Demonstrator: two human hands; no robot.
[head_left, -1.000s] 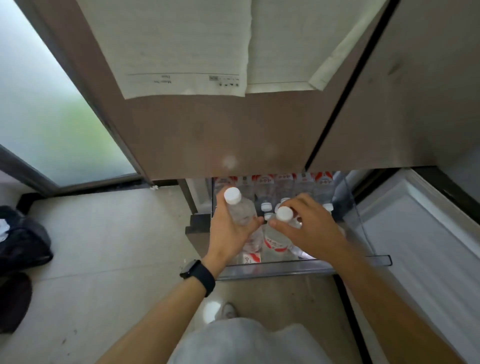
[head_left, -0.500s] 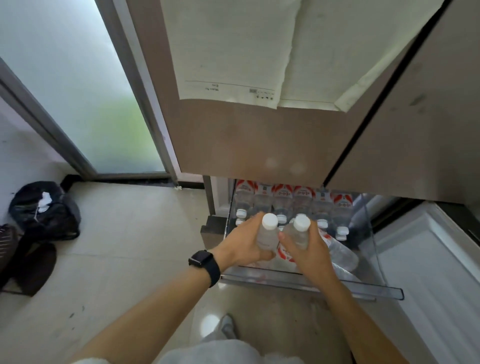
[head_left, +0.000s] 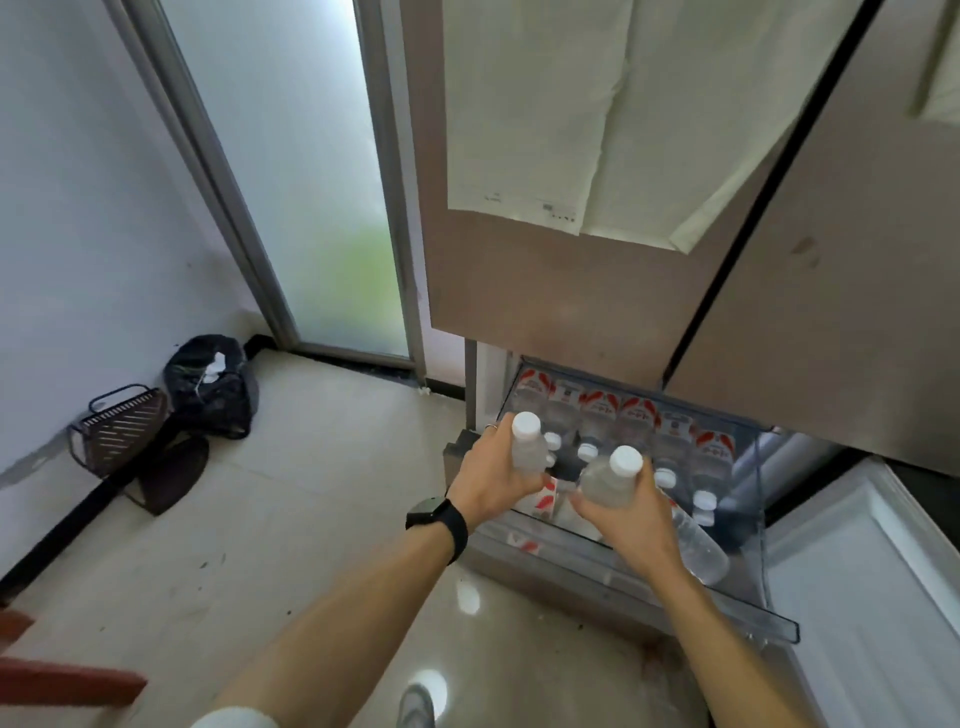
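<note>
My left hand (head_left: 493, 478) grips a clear water bottle (head_left: 527, 449) with a white cap, held upright above the left end of a pulled-out transparent fridge drawer (head_left: 675, 605). My right hand (head_left: 631, 517) grips a second white-capped bottle (head_left: 610, 480) just to its right, over the drawer's middle. A black watch sits on my left wrist. Inside the drawer stands a row of red-labelled bottles (head_left: 631, 415) along the back, and one bottle (head_left: 698, 548) lies on its side at the right.
Brown fridge doors (head_left: 571, 301) with paper sheets (head_left: 597, 114) taped on hang over the drawer. An open white lower door (head_left: 883, 582) stands at the right. A black bag (head_left: 213, 384) and a wire basket (head_left: 117, 428) sit by the left wall; a frosted glass door (head_left: 311, 182) lies behind.
Both hands have lifted their bottles a little higher above the drawer and moved slightly apart. My view has swung left, showing more wall, the bag and the basket.
</note>
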